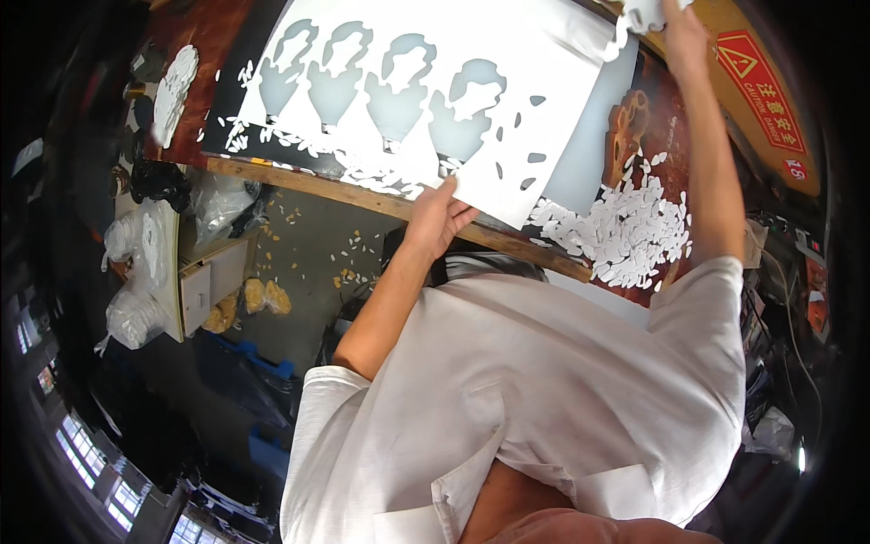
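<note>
White cut-out sheet [555,68] at the near edge of the counter [362,199] looks, from here, light, floppy, tearable, best taken by solid margins; left hand [439,216] narrow on its near edge, right hand [684,38] gripping white scrap [643,16].

I see open room over the white sheet [535,63], between the left hand [439,218] at its near edge and the right hand [685,38] with its white scrap [642,18] by the yellow panel [797,168]. Right on the desk [204,41], a brown holed block [620,136] and a heap of white pieces [634,227] bar the way.
</note>
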Demonstrator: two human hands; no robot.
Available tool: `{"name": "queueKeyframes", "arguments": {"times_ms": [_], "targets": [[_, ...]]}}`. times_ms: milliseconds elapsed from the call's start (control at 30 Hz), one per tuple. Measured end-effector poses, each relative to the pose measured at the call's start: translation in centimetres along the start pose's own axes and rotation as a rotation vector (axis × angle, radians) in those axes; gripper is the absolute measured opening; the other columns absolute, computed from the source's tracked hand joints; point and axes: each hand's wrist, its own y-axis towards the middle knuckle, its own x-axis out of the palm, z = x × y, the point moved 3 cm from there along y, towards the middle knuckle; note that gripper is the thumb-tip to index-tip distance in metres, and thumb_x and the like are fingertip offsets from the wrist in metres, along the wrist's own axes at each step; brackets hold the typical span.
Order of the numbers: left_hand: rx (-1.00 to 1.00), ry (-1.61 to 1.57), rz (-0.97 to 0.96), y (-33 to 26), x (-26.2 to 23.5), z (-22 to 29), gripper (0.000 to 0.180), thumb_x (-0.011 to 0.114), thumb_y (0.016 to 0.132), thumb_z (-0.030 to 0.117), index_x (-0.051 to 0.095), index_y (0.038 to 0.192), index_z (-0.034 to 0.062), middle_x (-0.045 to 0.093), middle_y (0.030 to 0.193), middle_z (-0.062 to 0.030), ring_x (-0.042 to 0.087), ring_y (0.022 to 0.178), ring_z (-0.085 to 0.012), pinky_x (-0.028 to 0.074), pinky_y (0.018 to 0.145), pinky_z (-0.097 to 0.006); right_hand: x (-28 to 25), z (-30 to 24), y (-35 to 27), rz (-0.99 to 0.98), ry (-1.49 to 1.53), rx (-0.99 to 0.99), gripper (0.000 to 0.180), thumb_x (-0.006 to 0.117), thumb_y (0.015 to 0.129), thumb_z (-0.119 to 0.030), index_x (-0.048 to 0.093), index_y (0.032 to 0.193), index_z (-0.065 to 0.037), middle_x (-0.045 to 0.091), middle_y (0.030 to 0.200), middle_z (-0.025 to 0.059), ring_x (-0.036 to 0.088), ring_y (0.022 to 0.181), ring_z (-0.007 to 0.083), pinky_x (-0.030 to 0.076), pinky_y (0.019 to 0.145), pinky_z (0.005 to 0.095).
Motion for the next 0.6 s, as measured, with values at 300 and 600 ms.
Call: {"name": "queueKeyframes", "arguments": {"times_ms": [300,600], "targets": [[-0.158,-0.249,-0.304,0.3,2.7,-3.5,0.045,0.051,0.114,0.033,0.050,0.149,0.0041,0.065,0.142,-0.0122,0.066,0.129,-0.0268,0.055,0.109,-0.045,9.1,-0.4,-29.0,-1.133,-0.454,-0.187,0.050,0.071,0.100,-0.026,0.064,0.146,-0.010,0.059,0.154,0.0134,0.051,0.146,0.0353,0.040,0.124,0.0459],[-0.159,-0.050,-0.229,0.1,3.6,-2.6,0.042,0.041,0.118,0.030,0.051,0.147,0.0011,0.067,0.135,-0.0147,0.067,0.122,-0.0271,0.058,0.103,-0.046,9.4,-1.4,-26.1,-0.925,-0.156,0.087,0.051,0.075,0.100,-0.036,0.068,0.133,0.002,0.072,0.133,0.0162,0.067,0.123,0.0269,0.049,0.111,0.0415]]}}
